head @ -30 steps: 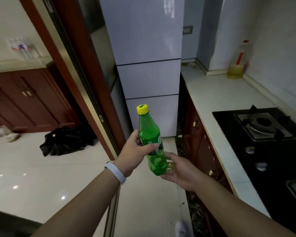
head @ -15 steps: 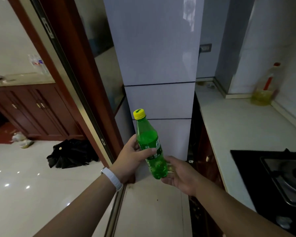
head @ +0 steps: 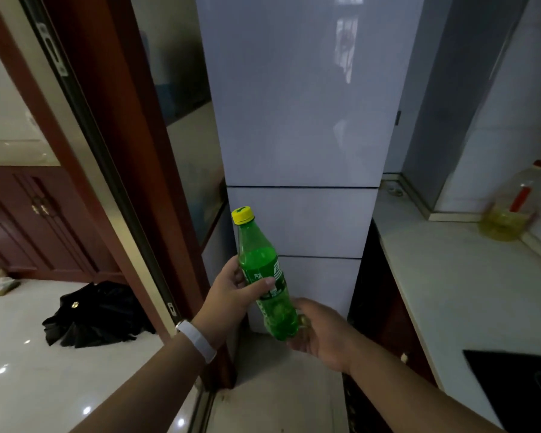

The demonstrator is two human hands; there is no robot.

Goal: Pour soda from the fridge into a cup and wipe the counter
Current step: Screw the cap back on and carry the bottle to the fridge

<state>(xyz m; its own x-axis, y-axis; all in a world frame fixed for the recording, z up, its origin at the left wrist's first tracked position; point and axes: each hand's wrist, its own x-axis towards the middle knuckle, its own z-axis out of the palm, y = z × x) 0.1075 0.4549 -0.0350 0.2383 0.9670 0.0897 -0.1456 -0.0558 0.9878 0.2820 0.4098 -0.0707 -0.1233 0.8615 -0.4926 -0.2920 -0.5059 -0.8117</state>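
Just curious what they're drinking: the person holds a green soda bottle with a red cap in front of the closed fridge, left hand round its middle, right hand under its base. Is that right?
Not quite: the cap is yellow, not red, as the head view shows. The rest stands: the green soda bottle is held before the closed fridge, left hand round its middle, right hand under its base.

dim indoor light | window glare on fridge [head: 297,98] door | ceiling-light spots on floor [head: 19,364] left of fridge | edges bowed, blurred
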